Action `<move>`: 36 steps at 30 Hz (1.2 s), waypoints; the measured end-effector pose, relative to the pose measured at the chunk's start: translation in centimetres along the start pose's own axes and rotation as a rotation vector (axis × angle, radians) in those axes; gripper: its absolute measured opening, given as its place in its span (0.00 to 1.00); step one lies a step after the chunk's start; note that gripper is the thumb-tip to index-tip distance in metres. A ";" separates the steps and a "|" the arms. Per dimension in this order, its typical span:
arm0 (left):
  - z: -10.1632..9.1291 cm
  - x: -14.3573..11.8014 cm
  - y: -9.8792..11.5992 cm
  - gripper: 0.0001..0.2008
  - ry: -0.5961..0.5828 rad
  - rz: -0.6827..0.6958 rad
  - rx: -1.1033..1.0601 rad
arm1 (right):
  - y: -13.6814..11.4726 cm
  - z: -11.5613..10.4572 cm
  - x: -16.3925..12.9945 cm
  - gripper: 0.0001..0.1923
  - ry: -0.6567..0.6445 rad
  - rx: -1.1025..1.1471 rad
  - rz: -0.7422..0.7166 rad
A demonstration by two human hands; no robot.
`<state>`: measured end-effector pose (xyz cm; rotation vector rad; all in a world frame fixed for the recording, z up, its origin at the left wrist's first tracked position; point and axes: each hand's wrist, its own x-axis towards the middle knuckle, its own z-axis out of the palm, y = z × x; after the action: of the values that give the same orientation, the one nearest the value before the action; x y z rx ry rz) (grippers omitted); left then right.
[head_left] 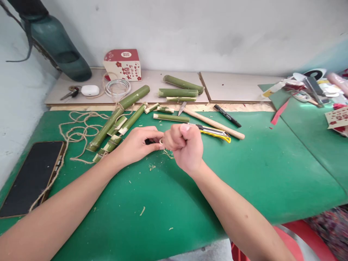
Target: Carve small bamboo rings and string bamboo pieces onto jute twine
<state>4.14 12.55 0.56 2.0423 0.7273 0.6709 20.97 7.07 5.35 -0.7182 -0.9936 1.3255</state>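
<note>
My left hand [137, 144] and my right hand [183, 146] meet over the green mat [244, 174]. Between their fingertips is a small object [161, 141], partly dark and partly pale, too hidden to identify. My left fingers pinch it. My right hand is curled into a fist against it. Just beyond my left hand lie several green bamboo pieces [116, 117] and a loose coil of jute twine [78, 132]. A yellow utility knife [216, 132] lies just behind my right hand.
A wooden-handled blade [212, 123], black marker [227, 116], more bamboo tubes [179, 88], a red and white box [123, 64], tape roll [117, 88], earbud case [90, 90] and keys [71, 92] lie further back. A phone [31, 177] rests at left. Clutter fills the right corner [312, 87].
</note>
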 end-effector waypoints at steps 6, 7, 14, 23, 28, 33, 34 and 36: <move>0.0 0.0 -0.1 0.07 -0.016 -0.042 -0.064 | -0.2 -0.1 0.1 0.30 0.041 -0.014 0.000; 0.0 0.0 -0.1 0.08 -0.011 -0.044 -0.063 | -0.2 -0.1 0.1 0.30 0.039 -0.006 0.008; 0.0 0.1 0.1 0.07 -0.014 -0.045 -0.069 | -0.2 0.0 0.0 0.30 0.012 0.028 -0.011; -0.1 0.1 0.0 0.05 -0.017 -0.035 -0.062 | 0.4 -0.1 -0.1 0.29 -0.025 0.037 -0.032; -0.1 0.0 -0.1 0.05 -0.017 -0.049 -0.066 | 0.8 -0.3 0.0 0.28 -0.017 0.030 -0.045; -0.1 0.0 -0.2 0.06 -0.020 -0.060 -0.060 | 0.8 -0.4 0.1 0.28 0.009 0.033 -0.019; -0.1 0.0 -0.2 0.06 -0.023 -0.057 -0.055 | 0.9 -0.4 0.1 0.28 0.017 0.026 -0.013; -0.1 0.0 -0.2 0.06 -0.024 -0.054 -0.049 | 0.9 -0.4 0.0 0.28 0.029 0.009 -0.004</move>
<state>4.01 12.69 0.50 1.9764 0.7424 0.6265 20.88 7.28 4.38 -0.7264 -0.9655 1.3121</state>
